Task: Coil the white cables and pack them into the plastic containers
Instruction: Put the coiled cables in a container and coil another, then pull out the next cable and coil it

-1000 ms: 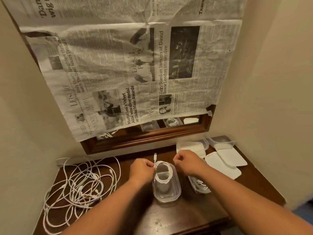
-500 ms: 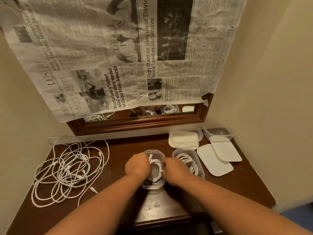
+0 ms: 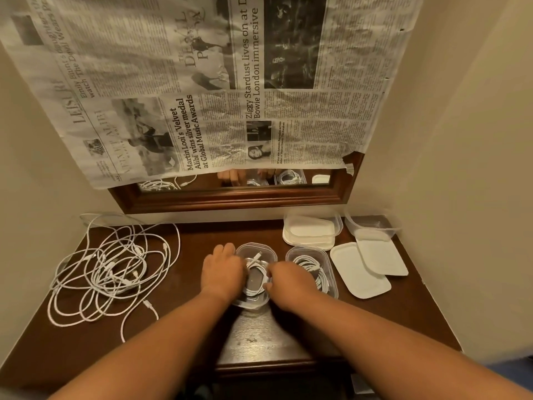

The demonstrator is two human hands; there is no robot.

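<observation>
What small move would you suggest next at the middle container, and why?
Probably press the connector end down inside the clear container: the left hand and right hand hold the coiled cable in, yet that end slants up near the rim.

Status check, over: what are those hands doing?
Left hand, right hand hold coiled cable inside container. Neighbouring container already packed. Loose cables lie left, apart.

The newspaper (image 3: 202,82) at 12 o'clock reads "LEISURE", "Martin Looi's 'Velvet Alibi' wins silver medal" and "Ziggy Stardust lives on".
</observation>
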